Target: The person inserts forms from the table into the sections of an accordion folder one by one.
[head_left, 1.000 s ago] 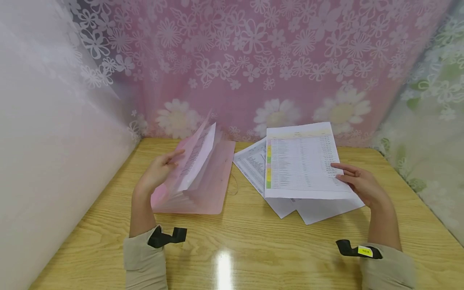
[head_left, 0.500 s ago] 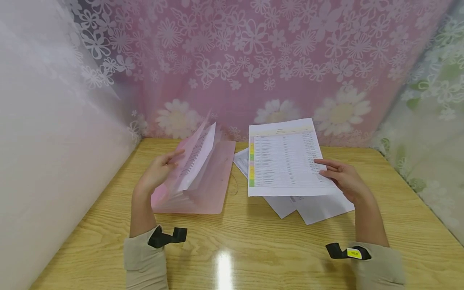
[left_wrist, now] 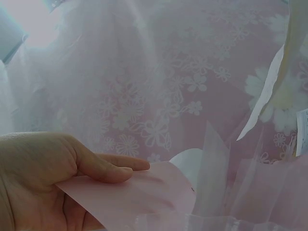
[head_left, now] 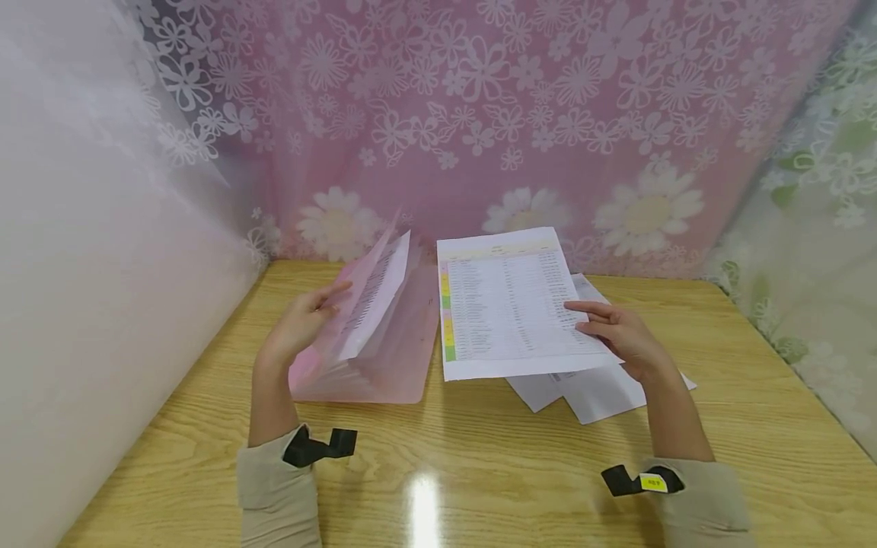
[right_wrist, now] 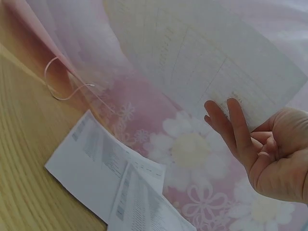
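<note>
In the head view my left hand [head_left: 298, 323] holds up the cover of a pink document folder [head_left: 411, 369], which stands partly open with clear pockets and a printed sheet inside. The left wrist view shows my thumb on top of the pink cover [left_wrist: 144, 195] and fingers beneath it. My right hand [head_left: 626, 339] pinches a printed sheet of paper [head_left: 507, 312] by its right edge. Coloured cells run down the sheet's left side. In the right wrist view this sheet [right_wrist: 187, 57] is seen from behind, raised off the table, the fingertips against it.
Under and right of the raised sheet, loose printed papers [head_left: 606, 396] overlap on the wooden table [head_left: 507, 472]. A thin elastic cord [right_wrist: 53, 94] loops out beside the folder. A pink floral curtain [head_left: 438, 137] hangs behind, and a white wall [head_left: 116, 251] bounds the left.
My right hand has moved left with the printed sheet, bringing it from above the loose papers to beside the folder's right edge. The left hand keeps its place on the cover.
</note>
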A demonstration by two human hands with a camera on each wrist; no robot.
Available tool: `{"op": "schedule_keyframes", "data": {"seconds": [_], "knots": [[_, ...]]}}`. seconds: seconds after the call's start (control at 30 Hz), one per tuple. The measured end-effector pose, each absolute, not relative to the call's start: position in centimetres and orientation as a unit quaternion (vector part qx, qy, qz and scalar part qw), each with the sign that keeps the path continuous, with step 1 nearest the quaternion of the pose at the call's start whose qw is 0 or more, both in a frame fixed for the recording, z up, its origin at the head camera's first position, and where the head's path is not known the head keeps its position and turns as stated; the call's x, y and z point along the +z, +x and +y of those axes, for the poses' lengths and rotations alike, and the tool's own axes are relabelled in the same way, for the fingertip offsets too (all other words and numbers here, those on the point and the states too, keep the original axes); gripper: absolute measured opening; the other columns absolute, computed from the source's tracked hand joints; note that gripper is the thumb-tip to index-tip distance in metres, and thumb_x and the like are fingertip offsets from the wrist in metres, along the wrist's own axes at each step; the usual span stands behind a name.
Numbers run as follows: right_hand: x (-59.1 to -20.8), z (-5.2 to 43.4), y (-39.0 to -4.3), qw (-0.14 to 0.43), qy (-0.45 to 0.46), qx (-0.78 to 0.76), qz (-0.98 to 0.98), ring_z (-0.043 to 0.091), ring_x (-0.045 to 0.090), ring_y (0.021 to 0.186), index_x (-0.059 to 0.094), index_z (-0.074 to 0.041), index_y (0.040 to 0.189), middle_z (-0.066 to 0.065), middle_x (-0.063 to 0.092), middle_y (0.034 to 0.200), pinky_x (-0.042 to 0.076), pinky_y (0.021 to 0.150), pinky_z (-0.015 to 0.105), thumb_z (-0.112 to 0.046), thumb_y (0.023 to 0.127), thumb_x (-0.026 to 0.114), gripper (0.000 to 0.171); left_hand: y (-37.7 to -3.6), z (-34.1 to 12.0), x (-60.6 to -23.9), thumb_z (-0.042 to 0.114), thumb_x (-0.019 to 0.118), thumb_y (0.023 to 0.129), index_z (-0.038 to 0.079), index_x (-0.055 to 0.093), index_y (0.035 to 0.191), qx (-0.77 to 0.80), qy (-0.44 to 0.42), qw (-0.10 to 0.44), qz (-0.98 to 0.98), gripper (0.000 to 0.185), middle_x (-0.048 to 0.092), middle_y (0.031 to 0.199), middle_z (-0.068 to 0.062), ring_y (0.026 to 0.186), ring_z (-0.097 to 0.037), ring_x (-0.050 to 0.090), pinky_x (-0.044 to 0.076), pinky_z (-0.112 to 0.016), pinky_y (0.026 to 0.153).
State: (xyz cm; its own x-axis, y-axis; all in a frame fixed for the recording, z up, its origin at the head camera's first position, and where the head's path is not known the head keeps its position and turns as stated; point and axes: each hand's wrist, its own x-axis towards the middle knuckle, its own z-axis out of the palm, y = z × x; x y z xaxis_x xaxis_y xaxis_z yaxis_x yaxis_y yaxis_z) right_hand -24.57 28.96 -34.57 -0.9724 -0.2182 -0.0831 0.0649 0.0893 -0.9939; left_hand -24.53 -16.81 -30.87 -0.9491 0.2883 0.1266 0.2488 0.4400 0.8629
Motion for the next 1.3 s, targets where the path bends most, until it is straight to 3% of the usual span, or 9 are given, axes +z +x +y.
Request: {"op": "schedule_keyframes", "data": {"seconds": [0.67,0.9,1.03,1.13,1.2,1.3], "knots": [[-36.6,26.2,-25.5,0.142,-0.05,-0.674,0.723,0.017,0.064,0.08,0.038,0.002,0.138,0.002,0.064,0.099,0.052,0.066,0.029,-0.012,0.091,0.057,0.052,-24.4,-16.7,-31.0,-0.001,0.036,0.096,0.0,0.036,0.14,0.508,0.156,0.025,0.847,0.044,0.028,0.145,-0.016,0.132,-0.03,0.02,0.025,-0.047,0.1],[-36.5,25.5,-26.1,0.14,-0.046,-0.675,0.723,0.017,0.065,0.08,0.035,0.002,0.14,0.002,0.064,0.099,0.052,0.065,0.029,-0.011,0.093,0.055,0.052,-24.6,-16.7,-30.9,-0.002,0.036,0.095,-0.001,0.038,0.139,0.495,0.159,0.015,0.854,0.044,0.03,0.144,-0.017,0.119,-0.026,0.032,0.029,-0.04,0.085],[-36.4,24.8,-26.5,0.14,-0.041,-0.667,0.731,0.017,0.065,0.078,0.037,0.0,0.139,0.002,0.063,0.1,0.052,0.065,0.03,-0.011,0.093,0.054,0.051,-24.6,-16.8,-30.8,-0.003,0.037,0.094,-0.002,0.039,0.138,0.49,0.162,0.009,0.856,0.044,0.032,0.143,-0.018,0.124,-0.028,0.03,0.03,-0.042,0.092],[-36.3,24.2,-27.0,0.134,-0.041,-0.661,0.737,0.016,0.064,0.079,0.039,-0.001,0.138,0.004,0.061,0.102,0.052,0.065,0.029,-0.011,0.093,0.054,0.049,-24.6,-16.7,-30.7,-0.004,0.038,0.094,-0.002,0.039,0.137,0.489,0.161,0.006,0.857,0.044,0.033,0.142,-0.019,0.118,-0.029,0.036,0.032,-0.042,0.089],[-36.1,23.8,-27.2,0.13,-0.044,-0.656,0.742,0.014,0.063,0.08,0.039,-0.001,0.138,0.01,0.055,0.117,0.051,0.066,0.028,-0.011,0.093,0.054,0.049,-24.5,-16.7,-30.7,-0.004,0.038,0.093,-0.002,0.04,0.137,0.49,0.16,0.004,0.857,0.044,0.034,0.141,-0.019,0.106,-0.029,0.039,0.032,-0.039,0.082],[-35.9,23.1,-27.6,0.118,-0.05,-0.649,0.75,0.01,0.06,0.082,0.04,-0.001,0.138,0.017,0.035,0.139,0.049,0.068,0.024,-0.011,0.093,0.054,0.048,-24.6,-16.6,-30.7,-0.004,0.038,0.093,-0.002,0.04,0.137,0.496,0.159,0.003,0.854,0.044,0.035,0.141,-0.018,0.102,-0.028,0.038,0.03,-0.038,0.08]]}}
